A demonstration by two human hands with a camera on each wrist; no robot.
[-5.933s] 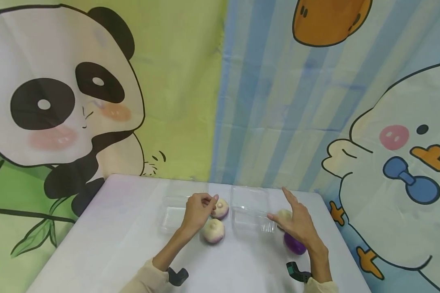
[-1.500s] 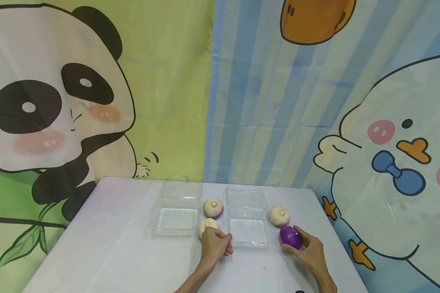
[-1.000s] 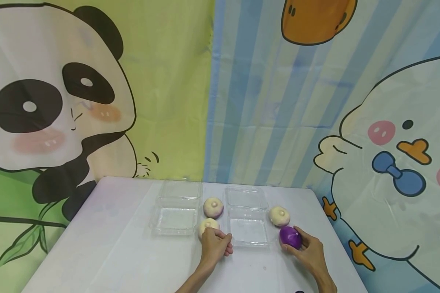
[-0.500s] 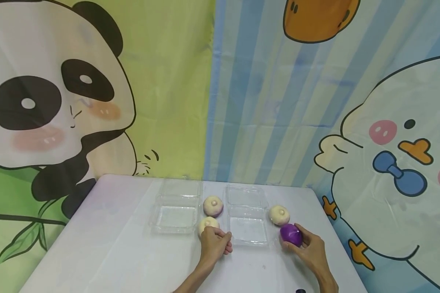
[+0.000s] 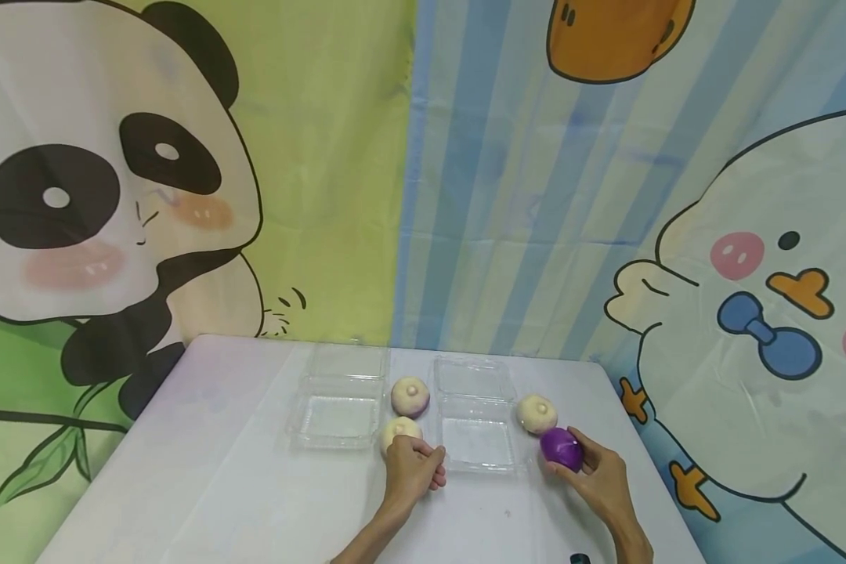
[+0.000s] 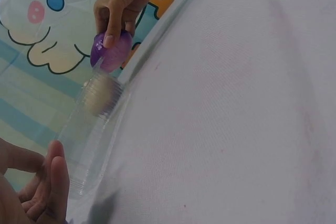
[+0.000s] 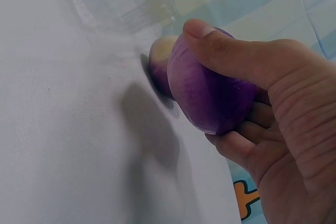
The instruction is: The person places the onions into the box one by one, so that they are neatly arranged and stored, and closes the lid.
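Find right hand (image 5: 602,479), fingers clamped on purple bulb (image 5: 560,448), over table (image 5: 254,501), near right edge (image 5: 616,402), apart from right tray (image 5: 478,469). Note left hand (image 5: 412,468), fingers loosely together, beside white bulb (image 5: 399,428).

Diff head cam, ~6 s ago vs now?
Right grip: was open, now holds the purple bulb, which looks slightly lifted and shifted away from the person. Left grip: moved toward the person and right, now by the nearer middle bulb. Right clear container: near edge looks closer to the person. Unchanged: left clear container, all three pale bulbs.
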